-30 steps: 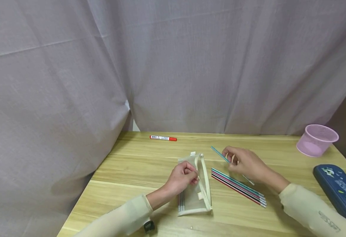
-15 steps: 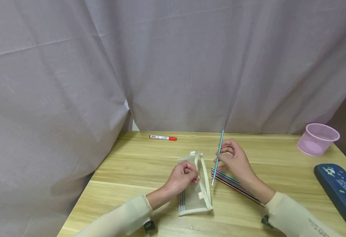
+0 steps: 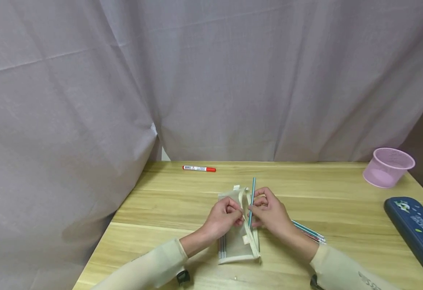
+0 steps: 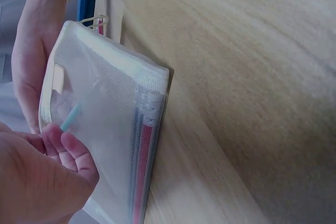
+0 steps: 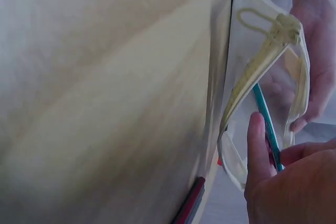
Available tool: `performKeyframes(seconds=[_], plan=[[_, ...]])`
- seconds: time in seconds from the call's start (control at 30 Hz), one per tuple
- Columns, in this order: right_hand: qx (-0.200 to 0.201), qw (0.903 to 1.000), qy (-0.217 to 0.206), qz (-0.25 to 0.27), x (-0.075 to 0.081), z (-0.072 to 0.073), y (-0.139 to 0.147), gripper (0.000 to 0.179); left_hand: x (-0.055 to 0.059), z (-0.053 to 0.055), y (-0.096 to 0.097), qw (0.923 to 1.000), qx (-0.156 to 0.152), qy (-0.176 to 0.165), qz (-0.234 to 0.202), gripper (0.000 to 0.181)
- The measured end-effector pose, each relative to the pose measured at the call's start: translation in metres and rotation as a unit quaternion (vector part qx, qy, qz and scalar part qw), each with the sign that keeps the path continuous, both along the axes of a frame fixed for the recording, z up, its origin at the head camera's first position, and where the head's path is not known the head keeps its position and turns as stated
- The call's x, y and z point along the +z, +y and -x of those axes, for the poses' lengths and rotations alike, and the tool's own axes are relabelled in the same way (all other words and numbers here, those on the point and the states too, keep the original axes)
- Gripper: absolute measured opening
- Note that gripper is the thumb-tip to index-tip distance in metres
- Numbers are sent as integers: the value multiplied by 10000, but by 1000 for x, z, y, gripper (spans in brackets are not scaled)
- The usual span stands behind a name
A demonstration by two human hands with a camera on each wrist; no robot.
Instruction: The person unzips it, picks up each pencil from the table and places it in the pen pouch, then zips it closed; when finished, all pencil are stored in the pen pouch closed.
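A cream mesh zip pouch [image 3: 235,245] lies on the table, its zipped side gaping. At that opening my left hand [image 3: 220,217] pinches the edge between thumb and fingers. My right hand [image 3: 272,215] grips a teal pencil [image 3: 253,189] held steeply. In the right wrist view the pencil [image 5: 266,119] reaches through the opening, and its lower part shows through the mesh in the left wrist view. Several pencils [image 4: 139,171], one of them red, lie inside along the pouch's closed side. More pencils [image 3: 308,231] rest on the table, partly hidden by my right wrist.
A red-capped marker [image 3: 199,168] lies near the table's back edge. At the right stand a pink mesh pen holder [image 3: 388,168] and a navy pencil case [image 3: 414,233] with panda pictures. A grey curtain [image 3: 211,80] hangs behind the table.
My right hand has turned the teal pencil upright and carried it left from above the loose pencils into the pouch's opening. My left hand stays on the pouch edge.
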State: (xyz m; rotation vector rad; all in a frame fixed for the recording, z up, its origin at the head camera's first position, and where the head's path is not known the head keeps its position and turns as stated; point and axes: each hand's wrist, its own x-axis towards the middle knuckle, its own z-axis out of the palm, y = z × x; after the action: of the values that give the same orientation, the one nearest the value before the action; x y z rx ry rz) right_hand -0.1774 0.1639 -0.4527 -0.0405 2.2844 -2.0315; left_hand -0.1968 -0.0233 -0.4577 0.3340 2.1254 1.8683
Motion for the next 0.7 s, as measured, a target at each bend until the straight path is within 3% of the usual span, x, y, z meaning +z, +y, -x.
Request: performKeyframes(seconds=[0.4, 0.7], plan=[[162, 9983, -535, -137, -11, -10, -11, 39, 4, -3, 0, 10000, 67, -1, -8, 11], [356, 9974, -532, -317, -15, -7, -13, 35, 2, -2, 1, 10000, 12, 16, 24, 11]])
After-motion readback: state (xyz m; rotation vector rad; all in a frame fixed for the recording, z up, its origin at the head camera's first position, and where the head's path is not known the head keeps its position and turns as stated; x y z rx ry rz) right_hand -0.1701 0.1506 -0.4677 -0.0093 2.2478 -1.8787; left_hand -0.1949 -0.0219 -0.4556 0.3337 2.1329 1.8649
